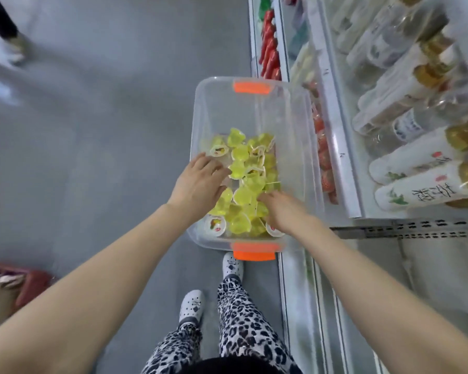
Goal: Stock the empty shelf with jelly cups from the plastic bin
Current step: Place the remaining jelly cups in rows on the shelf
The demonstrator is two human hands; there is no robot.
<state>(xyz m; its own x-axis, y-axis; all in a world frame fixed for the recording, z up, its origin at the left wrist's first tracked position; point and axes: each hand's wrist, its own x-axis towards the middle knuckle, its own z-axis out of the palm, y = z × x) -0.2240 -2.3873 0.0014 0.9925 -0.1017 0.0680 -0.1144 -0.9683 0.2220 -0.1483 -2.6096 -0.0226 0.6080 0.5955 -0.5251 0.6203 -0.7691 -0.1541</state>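
Head view: I look down into a clear plastic bin (254, 109) with orange handles, standing on the floor beside shelves. Small yellow jelly cups (243, 184) lie heaped in its near half. My left hand (197, 182) spreads open over the pile; my right hand (284, 211) reaches in, fingers hidden, so I cannot tell its grip. I judge each cup light, slippery, squashable, best pinched at the rim. They look translucent with printed white lids.
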